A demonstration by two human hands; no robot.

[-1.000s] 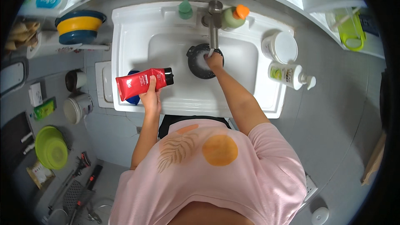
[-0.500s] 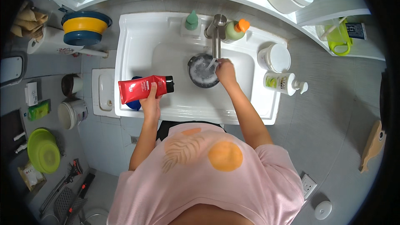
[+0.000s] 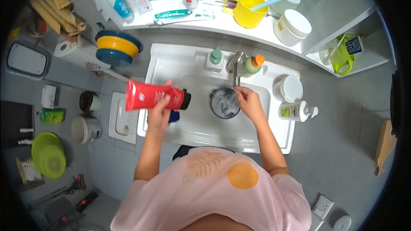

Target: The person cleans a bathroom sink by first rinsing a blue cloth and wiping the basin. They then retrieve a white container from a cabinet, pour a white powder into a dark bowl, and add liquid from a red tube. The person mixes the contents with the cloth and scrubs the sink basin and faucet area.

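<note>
Your right hand (image 3: 249, 102) has slid from the pot's (image 3: 224, 103) middle to its right rim under the tap (image 3: 236, 66), fingers pinching there; your left hand (image 3: 159, 112) grasps the red tube (image 3: 155, 96) beside the sink (image 3: 188, 122).

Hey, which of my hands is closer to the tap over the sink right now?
Right. Your right hand is just beside the tap, at the rim of the dark cup under it. Your left hand is further left, holding the red tube.
</note>
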